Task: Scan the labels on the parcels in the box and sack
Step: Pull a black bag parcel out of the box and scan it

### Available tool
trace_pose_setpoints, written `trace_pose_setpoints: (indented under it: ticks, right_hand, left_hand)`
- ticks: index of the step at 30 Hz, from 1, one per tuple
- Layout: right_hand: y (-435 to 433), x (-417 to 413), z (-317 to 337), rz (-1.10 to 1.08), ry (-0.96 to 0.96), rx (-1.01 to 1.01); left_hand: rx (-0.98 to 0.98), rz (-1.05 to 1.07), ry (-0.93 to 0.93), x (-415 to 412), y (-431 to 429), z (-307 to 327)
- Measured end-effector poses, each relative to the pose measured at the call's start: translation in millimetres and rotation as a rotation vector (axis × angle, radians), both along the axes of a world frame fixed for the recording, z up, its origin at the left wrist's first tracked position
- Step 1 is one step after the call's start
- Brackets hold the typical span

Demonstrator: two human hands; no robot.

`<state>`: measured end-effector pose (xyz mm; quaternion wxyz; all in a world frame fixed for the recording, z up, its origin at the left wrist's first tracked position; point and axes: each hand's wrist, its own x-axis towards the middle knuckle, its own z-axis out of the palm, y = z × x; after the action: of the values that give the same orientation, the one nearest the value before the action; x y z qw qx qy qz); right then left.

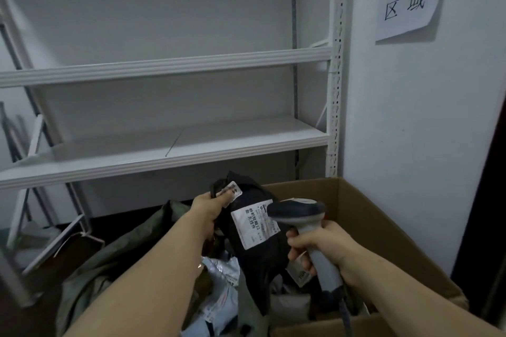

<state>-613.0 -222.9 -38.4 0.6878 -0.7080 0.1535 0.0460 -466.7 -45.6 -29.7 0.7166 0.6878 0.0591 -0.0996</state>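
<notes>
Left hand [209, 206] lifts black parcel [260, 254] above box rim [383, 216].

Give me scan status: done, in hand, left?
Done: nothing shows which parcels are already scanned. In hand: the left hand holds a black parcel up over the box while the right hand points the scanner at its white label. Left: silver parcels lie below, near the green sack.

Left forearm [153, 262] and right forearm [397, 282] both in shot, bare right up to where the frame cuts them off. Left hand [208, 208] and right hand [323, 243] bare as well.
</notes>
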Motion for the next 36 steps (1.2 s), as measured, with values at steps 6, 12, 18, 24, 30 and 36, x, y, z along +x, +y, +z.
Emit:
trace_pose_setpoints:
  ticks: [6, 12, 18, 24, 30, 36]
  right_hand:
    - [4.6, 0.2, -0.3, 0.02, -0.018, -0.036]
    - [7.0, -0.7, 4.4, 0.018, -0.047, -0.04]
    - [8.1, 0.2, 11.7, 0.018, -0.074, -0.131]
    - [12.4, -1.3, 18.2, 0.013, -0.12, -0.197]
    - [9.3, -6.2, 23.1, -0.017, -0.116, -0.232]
    - [7.6, -15.3, 27.2, -0.026, -0.111, -0.198]
  left_hand:
    - [0.065, 0.007, 0.035, 0.8, -5.8, 1.5]
    - [-0.056, 0.0, 0.112, 8.0, -10.2, 1.8]
    - [-0.078, -0.106, 0.025, -0.9, -18.2, 7.6]
    - [-0.184, -0.128, 0.09, 0.5, -27.7, 14.0]
    - [-0.225, -0.135, 0.092, -4.4, -32.8, 20.3]
    - [-0.225, -0.14, 0.086, -9.7, -33.3, 20.4]
